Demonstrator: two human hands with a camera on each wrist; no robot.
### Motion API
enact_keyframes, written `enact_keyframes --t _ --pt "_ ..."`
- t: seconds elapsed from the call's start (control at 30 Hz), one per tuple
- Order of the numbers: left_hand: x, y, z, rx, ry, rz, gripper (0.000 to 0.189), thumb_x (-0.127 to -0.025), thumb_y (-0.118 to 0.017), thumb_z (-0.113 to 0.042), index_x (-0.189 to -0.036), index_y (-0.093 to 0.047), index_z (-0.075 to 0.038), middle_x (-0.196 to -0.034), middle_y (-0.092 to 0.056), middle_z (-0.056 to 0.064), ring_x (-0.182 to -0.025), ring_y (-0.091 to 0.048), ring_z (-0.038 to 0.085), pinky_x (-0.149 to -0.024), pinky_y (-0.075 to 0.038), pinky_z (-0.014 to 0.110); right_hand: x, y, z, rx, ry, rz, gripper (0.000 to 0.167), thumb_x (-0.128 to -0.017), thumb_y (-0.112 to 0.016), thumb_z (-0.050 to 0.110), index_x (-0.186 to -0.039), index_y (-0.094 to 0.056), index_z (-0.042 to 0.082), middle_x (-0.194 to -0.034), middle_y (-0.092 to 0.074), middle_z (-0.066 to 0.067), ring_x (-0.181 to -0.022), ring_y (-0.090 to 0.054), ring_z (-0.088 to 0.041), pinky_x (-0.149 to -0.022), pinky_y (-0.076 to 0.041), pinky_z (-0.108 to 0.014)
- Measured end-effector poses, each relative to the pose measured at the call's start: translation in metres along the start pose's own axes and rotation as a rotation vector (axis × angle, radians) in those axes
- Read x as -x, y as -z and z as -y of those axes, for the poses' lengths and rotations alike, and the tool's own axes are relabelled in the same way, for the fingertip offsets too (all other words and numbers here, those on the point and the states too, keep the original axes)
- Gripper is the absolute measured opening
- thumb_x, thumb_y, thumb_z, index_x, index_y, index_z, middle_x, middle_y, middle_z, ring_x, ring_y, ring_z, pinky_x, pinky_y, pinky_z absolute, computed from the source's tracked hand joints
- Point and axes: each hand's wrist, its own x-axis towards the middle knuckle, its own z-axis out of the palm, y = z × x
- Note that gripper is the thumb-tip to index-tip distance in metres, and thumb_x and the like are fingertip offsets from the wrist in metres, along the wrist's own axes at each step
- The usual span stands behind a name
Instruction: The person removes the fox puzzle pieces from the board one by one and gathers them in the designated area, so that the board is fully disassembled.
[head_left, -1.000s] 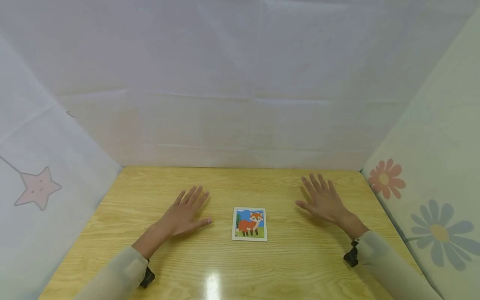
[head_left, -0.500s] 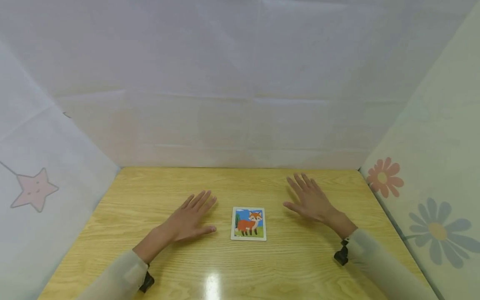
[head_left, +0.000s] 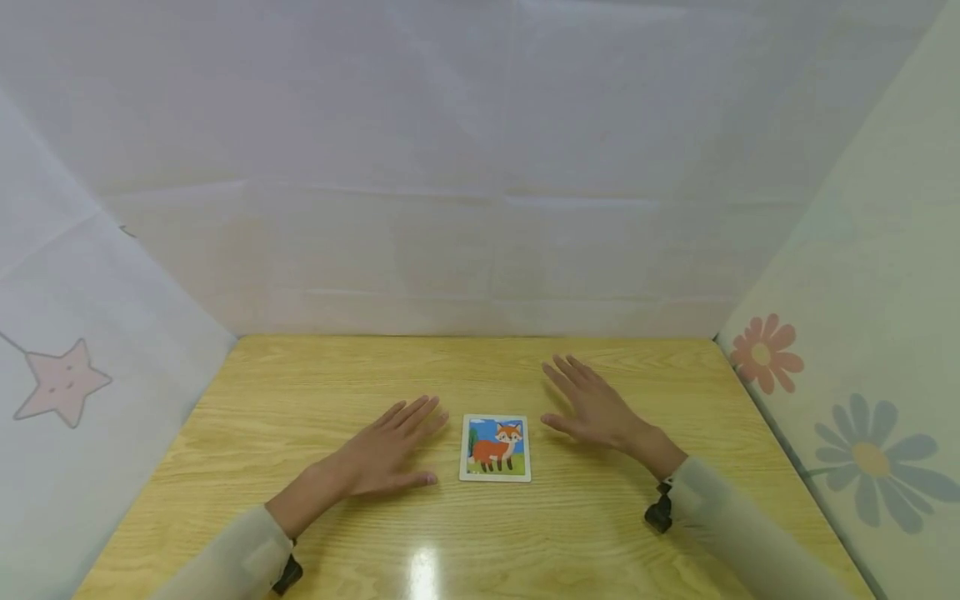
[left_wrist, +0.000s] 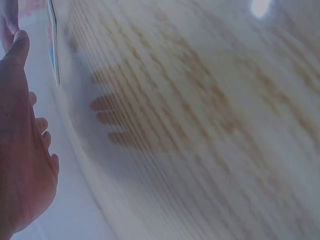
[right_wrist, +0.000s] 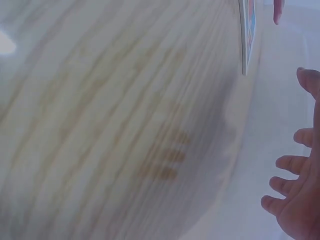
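The fox card is lying flat, picture up, on the surface. Left grip and right grip are hovering wide and empty on either side, apparently leaving its edges accessible.

From its near edge, the yellow wood-grain tabletop offers a way in (also from above) to the flat, square, white-bordered fox card. The bare left hand and bare right hand flank it; a creased pale fabric wall bars the far edge.
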Motion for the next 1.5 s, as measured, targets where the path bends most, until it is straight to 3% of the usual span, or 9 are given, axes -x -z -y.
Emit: enact_keyframes --t 0.27,0.47,0.7,1.0,1.33,1.5 --pt "0.002 -0.003 -0.01 0.046 -0.057 0.056 0.094 -0.103 -0.053 -0.068 -0.169 -0.024 -0.008 -0.176 -0.017 0.019 -0.162 -0.016 0.037 -0.13 -0.02 0.057 -0.007 -0.01 0.011 -0.044 0.029 0.031 0.088 -0.103 -0.06 0.058 -0.169 -0.026 0.011 -0.173 -0.027 -0.019 -0.159 -0.026 -0.044 -0.126 -0.026 -0.063" --pt "0.002 -0.002 -0.016 0.036 -0.107 0.044 0.092 -0.103 -0.054 -0.067 -0.169 -0.026 -0.007 -0.175 -0.018 0.02 -0.162 -0.019 0.039 -0.129 -0.022 0.057 -0.014 -0.016 0.019 -0.086 0.061 0.037 0.087 -0.102 -0.067 0.052 -0.167 -0.031 0.008 -0.169 -0.035 -0.019 -0.156 -0.034 -0.04 -0.124 -0.031 -0.063" --pt "-0.001 -0.003 -0.023 0.053 -0.136 0.092 0.092 -0.103 -0.052 -0.067 -0.169 -0.025 -0.01 -0.176 -0.015 0.018 -0.163 -0.016 0.037 -0.13 -0.019 0.056 -0.02 -0.02 0.029 -0.131 0.095 0.103 0.084 -0.103 -0.066 0.05 -0.168 -0.031 0.01 -0.17 -0.035 -0.014 -0.156 -0.035 -0.034 -0.123 -0.035 -0.057" --pt "-0.008 -0.002 -0.032 0.036 -0.23 0.103 0.087 -0.105 -0.053 -0.063 -0.169 -0.027 -0.009 -0.175 -0.017 0.02 -0.161 -0.02 0.038 -0.128 -0.025 0.058 -0.033 -0.027 0.038 -0.173 0.14 0.121 0.075 -0.103 -0.069 0.046 -0.162 -0.042 0.008 -0.163 -0.047 -0.013 -0.151 -0.043 -0.032 -0.122 -0.04 -0.053" --pt "-0.009 -0.004 -0.034 0.031 -0.252 0.163 0.084 -0.106 -0.047 -0.067 -0.17 -0.027 -0.016 -0.177 -0.017 0.015 -0.162 -0.02 0.032 -0.128 -0.025 0.057 -0.046 -0.034 0.041 -0.207 0.172 0.149 0.067 -0.103 -0.071 0.039 -0.157 -0.05 0.006 -0.154 -0.056 -0.011 -0.142 -0.052 -0.027 -0.117 -0.046 -0.049" --pt "-0.01 -0.007 -0.035 0.004 -0.259 0.166 0.084 -0.106 -0.043 -0.069 -0.17 -0.028 -0.017 -0.177 -0.017 0.014 -0.162 -0.021 0.032 -0.128 -0.026 0.055 -0.051 -0.038 0.043 -0.277 0.205 0.147 0.058 -0.103 -0.072 0.027 -0.152 -0.055 0.002 -0.144 -0.061 -0.011 -0.129 -0.061 -0.023 -0.107 -0.054 -0.043"
